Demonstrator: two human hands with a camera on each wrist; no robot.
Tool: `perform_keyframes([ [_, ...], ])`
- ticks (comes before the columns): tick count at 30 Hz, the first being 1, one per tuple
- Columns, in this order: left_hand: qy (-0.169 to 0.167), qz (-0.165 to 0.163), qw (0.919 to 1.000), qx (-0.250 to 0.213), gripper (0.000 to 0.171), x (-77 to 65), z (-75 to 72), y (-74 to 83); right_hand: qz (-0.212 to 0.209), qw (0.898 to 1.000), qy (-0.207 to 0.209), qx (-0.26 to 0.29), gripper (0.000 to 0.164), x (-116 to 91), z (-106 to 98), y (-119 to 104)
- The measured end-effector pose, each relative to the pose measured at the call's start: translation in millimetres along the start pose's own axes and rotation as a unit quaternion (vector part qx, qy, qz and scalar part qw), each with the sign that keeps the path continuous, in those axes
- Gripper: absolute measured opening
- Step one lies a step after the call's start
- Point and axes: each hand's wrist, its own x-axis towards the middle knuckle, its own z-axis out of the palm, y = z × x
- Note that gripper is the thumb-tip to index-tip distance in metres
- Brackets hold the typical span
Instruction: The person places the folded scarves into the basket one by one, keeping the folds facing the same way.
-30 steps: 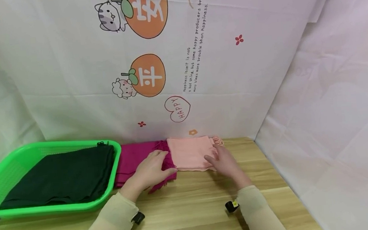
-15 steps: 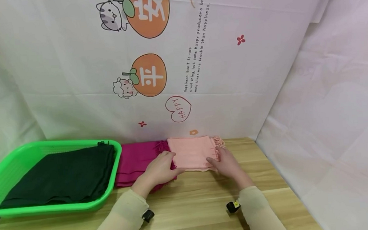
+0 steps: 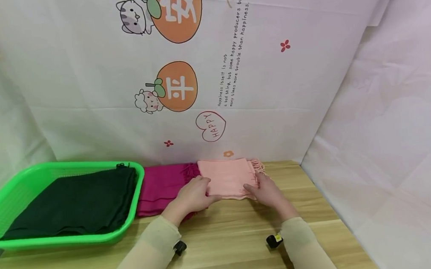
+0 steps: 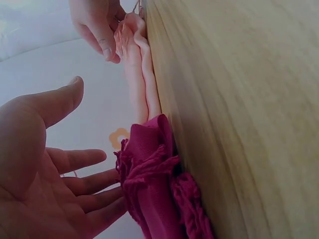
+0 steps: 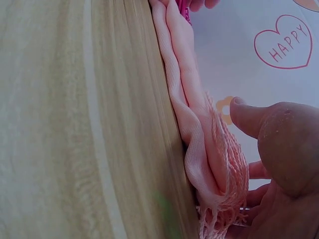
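A folded pink scarf (image 3: 225, 178) with a tasselled right end lies on the wooden table against the back wall. Its left end meets the fringe of a folded magenta scarf (image 3: 158, 184). My left hand (image 3: 194, 195) is where the two scarves meet, thumb spread and fingers reaching to the magenta fringe (image 4: 144, 174). At the pink scarf's right end is my right hand (image 3: 267, 190). Its thumb stands apart, and its fingers are partly hidden behind the pink tassels (image 5: 232, 164). Neither hand pinches the cloth.
On the left stands a green plastic basket (image 3: 63, 239) with a folded dark scarf (image 3: 75, 202) in it. White printed sheets (image 3: 257, 84) rise behind the table (image 3: 225, 249) and on both sides.
My left hand has moved right, from over the magenta fringe to the pink scarf's left end. My right hand has shifted slightly right in view. The scarves lie in the same arrangement.
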Motion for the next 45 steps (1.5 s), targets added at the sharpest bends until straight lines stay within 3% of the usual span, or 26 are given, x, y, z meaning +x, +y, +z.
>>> perform_keyframes([
  [8, 0.001, -0.010, 0.9999, 0.007, 0.055, 4.5, 2.2, -0.9, -0.012, 1.000, 0.008, -0.003, 0.074, 0, 1, -1],
  [14, 0.000, -0.028, 0.9995, 0.011, 0.049, 6.8, 3.6, -2.8, -0.015, 1.000, 0.013, -0.011, 0.073, 1, 5, 1],
  [28, -0.002, -0.097, 0.9946, 0.038, 0.065, 10.0, 4.5, -1.7, -0.020, 0.999, 0.020, -0.046, 0.070, 2, 8, 0],
  [37, -0.024, -0.048, 0.9938, 0.097, 0.036, 10.8, 11.0, -10.4, -0.022, 0.996, 0.036, -0.083, 0.058, 1, 9, 1],
  [45, -0.034, -0.049, 0.9916, 0.115, 0.032, 10.3, 11.8, -6.6, -0.010, 0.994, 0.030, -0.103, 0.053, 0, 5, 0],
])
